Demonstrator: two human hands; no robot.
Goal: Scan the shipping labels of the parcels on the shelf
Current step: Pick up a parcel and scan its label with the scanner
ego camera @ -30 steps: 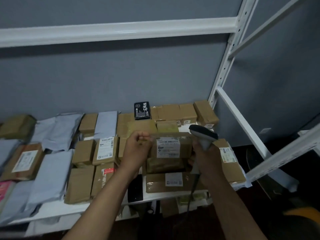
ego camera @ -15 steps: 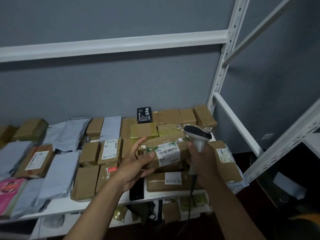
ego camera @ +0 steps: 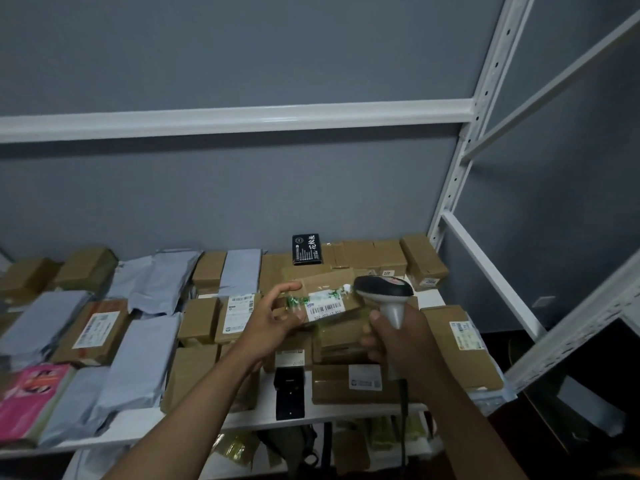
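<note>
**Head view: brown parcel lifted to the scanner above the shelf**

Head camera looks down on my two bare arms over a white shelf [ego camera: 270, 410] packed with parcels. At the far left I see a pink packet [ego camera: 31, 396] near the front edge, then grey poly mailers [ego camera: 138, 362] and a labelled cardboard box [ego camera: 93, 330] lying flat. Further in sits a row of small cardboard boxes [ego camera: 201, 320], one with a white label facing up.

My left hand [ego camera: 273, 320] grips the left end of a brown parcel [ego camera: 322, 296], thumb on top and fingers curled underneath, and holds it raised above the boxes below it. Its shipping label [ego camera: 325, 310], white with a barcode, faces up towards me, and green-printed tape crosses the parcel beside it. A black box with white lettering [ego camera: 308, 249] stands at the back against the grey wall.

My right hand [ego camera: 398, 341] is wrapped round the handle of a barcode scanner [ego camera: 384, 292], whose dark head sits just beside the parcel's right end. Its cable [ego camera: 402, 420] hangs down past the shelf edge. To the right lies a long cardboard box [ego camera: 460, 351] with a label, next to the white upright [ego camera: 460, 161].
</note>
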